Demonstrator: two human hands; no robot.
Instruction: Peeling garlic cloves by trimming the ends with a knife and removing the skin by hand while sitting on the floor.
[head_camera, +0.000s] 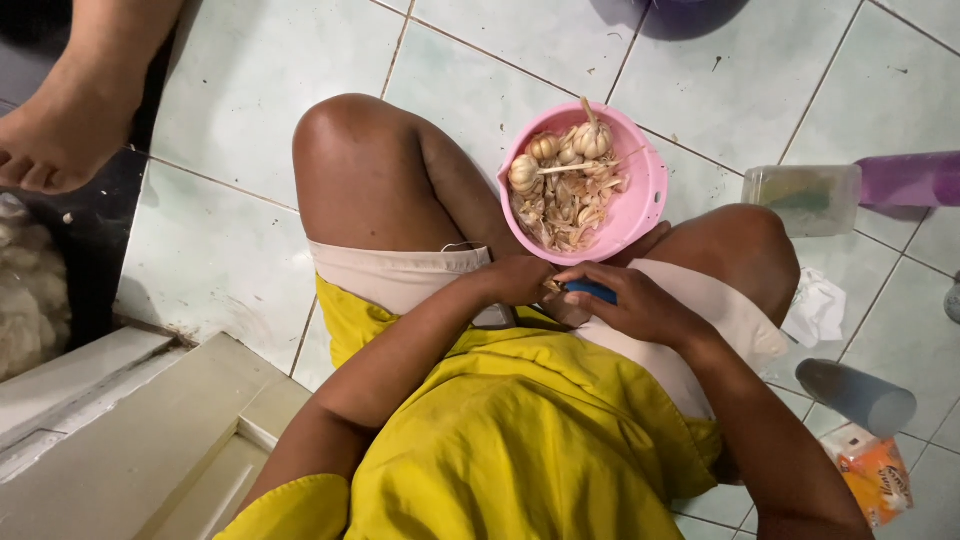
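Seated on pale green floor tiles (230, 250) with dark grout. At frame centre, right hand (635, 305) curled round a blue-handled tool (590, 291); left hand (520, 280) closed, contents hidden. Just above, round pink plastic bowl (648, 190) of garlic (565, 180).

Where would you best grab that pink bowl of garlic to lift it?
Probably by the far rim of the pink bowl, reaching in from the tiled floor side. That edge is bare and open, while the near rim sits between the knees, close to the left hand and right hand.
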